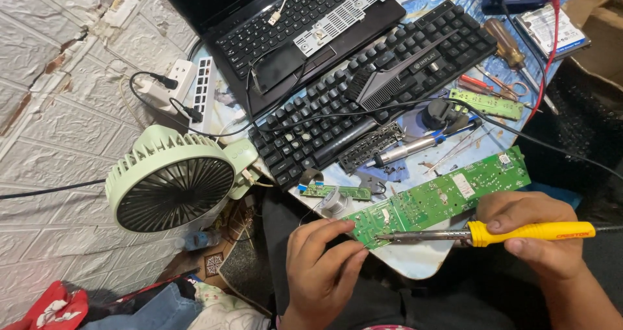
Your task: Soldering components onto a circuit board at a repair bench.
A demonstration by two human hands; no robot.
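The long green circuit board (441,197) lies at the near edge of the surface (415,262), its near-left end pinched by the left hand (321,265) while the right hand (535,229) grips the yellow-handled soldering iron (480,234), whose tip should touch one joint only, with keyboards (370,90) and a green fan (172,181) beyond.

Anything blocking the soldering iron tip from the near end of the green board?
Nothing visible. The yellow-handled soldering iron in the right hand lies with its tip at the long green circuit board; left hand fingers sit beside it.
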